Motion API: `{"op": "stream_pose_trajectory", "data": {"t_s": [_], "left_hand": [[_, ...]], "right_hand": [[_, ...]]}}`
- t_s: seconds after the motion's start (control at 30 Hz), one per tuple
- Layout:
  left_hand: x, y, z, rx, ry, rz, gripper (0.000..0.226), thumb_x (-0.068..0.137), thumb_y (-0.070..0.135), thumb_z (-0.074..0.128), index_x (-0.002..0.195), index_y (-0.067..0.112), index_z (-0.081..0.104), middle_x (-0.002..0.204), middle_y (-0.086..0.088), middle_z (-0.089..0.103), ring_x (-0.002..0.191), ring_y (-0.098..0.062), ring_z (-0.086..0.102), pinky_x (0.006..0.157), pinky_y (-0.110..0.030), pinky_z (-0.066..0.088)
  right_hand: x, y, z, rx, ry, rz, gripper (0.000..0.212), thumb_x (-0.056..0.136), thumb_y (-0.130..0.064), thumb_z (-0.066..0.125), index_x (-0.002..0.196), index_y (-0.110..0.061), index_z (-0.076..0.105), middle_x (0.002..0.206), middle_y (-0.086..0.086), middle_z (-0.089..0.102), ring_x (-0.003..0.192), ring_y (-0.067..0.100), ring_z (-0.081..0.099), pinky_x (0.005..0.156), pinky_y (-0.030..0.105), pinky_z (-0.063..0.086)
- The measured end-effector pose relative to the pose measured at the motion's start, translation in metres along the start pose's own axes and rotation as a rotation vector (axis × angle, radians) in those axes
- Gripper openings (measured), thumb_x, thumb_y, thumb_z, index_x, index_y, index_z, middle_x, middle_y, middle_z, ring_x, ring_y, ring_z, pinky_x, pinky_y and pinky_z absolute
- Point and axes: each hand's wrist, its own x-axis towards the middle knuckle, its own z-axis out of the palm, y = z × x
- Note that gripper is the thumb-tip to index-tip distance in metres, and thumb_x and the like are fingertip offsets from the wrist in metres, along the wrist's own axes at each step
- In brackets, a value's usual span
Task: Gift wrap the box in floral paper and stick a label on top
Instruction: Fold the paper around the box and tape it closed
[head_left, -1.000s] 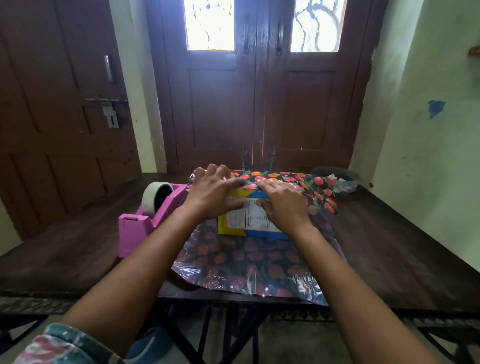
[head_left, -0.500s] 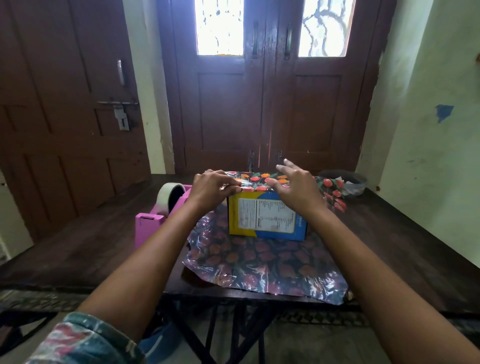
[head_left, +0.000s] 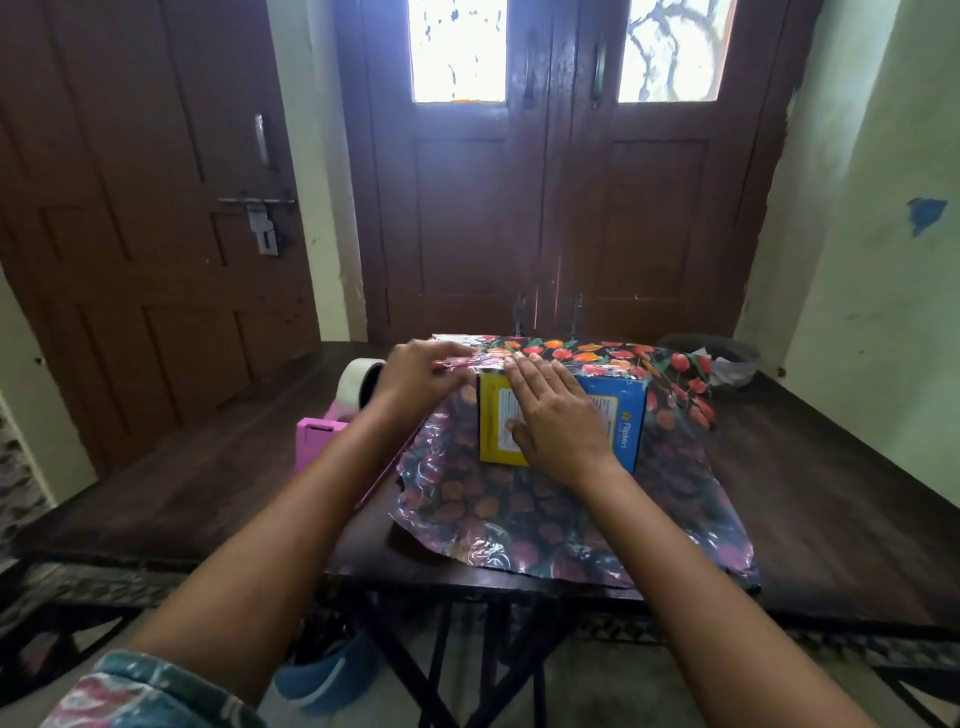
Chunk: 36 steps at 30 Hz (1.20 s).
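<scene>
Two hands are mid-frame: one left hand (head_left: 423, 375) and one right hand (head_left: 558, 421). There is one box (head_left: 631, 415), one sheet of floral paper (head_left: 519, 519), one pink tape dispenser (head_left: 317, 441) carrying one tape roll (head_left: 356, 387), one table (head_left: 182, 493), one dark bowl (head_left: 714, 345) at right and one blue shoe (head_left: 322, 675) at the bottom.

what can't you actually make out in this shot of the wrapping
Head view only:
1. Left hand: motion-blurred; whether it pinches the floral paper is unclear.
2. Box front: mostly covered by the right hand; fine print too small to read.
3. Box top: hidden under the paper.
4. Tape dispenser, right part: behind the left forearm.
5. Dark bowl contents: too small and dim.
</scene>
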Motion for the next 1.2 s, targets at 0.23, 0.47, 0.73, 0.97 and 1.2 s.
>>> {"op": "stream_pose_trajectory", "data": {"t_s": [0.23,0.47,0.73,0.97,1.2], "left_hand": [[-0.019,-0.032,-0.091,0.452,-0.012,-0.527,0.019,0.087,0.030,0.060,0.095,0.018,0.072,0.102,-0.007,0.068,0.093,-0.025,0.061,0.074,-0.030,0.048],[-0.039,-0.042,-0.093,0.126,-0.281,-0.760,0.035,0.088,0.034,0.062,0.100,0.001,0.064,0.087,-0.011,0.060,0.066,-0.015,0.053,0.054,-0.026,0.040],[-0.050,-0.031,-0.094,-0.305,-0.125,-0.922,0.021,0.088,0.011,0.061,0.108,0.004,0.064,0.077,-0.009,0.057,0.061,-0.018,0.054,0.035,-0.021,0.048],[-0.059,-0.026,-0.095,-0.594,0.095,-0.878,0.013,0.090,0.021,0.060,0.078,0.015,0.063,0.084,0.000,0.062,0.096,-0.024,0.054,0.076,-0.047,0.054],[-0.090,-0.047,-0.083,-0.730,0.250,-0.777,0.012,0.086,0.020,0.065,0.085,0.008,0.061,0.090,-0.005,0.064,0.093,-0.018,0.060,0.065,-0.034,0.057]], "right_hand": [[0.000,0.002,0.007,-0.037,0.022,0.001,0.064,0.090,-0.029,0.055,0.144,-0.005,0.030,0.149,0.013,0.034,0.139,0.029,0.029,0.112,0.036,0.006],[0.001,0.002,0.010,-0.051,0.055,0.001,0.063,0.085,-0.028,0.062,0.137,0.000,0.041,0.140,0.018,0.046,0.131,0.033,0.041,0.109,0.042,0.018],[0.001,0.002,0.010,-0.015,0.058,-0.001,0.063,0.091,-0.031,0.050,0.143,-0.003,0.030,0.149,0.015,0.033,0.140,0.030,0.027,0.113,0.036,0.007],[0.000,0.001,0.008,0.006,0.043,0.013,0.066,0.092,-0.031,0.052,0.146,-0.007,0.022,0.153,0.012,0.025,0.143,0.027,0.019,0.113,0.031,0.000],[0.001,0.001,0.007,0.012,0.040,0.009,0.066,0.093,-0.031,0.051,0.147,-0.007,0.021,0.154,0.011,0.023,0.144,0.025,0.016,0.113,0.030,-0.002]]}}
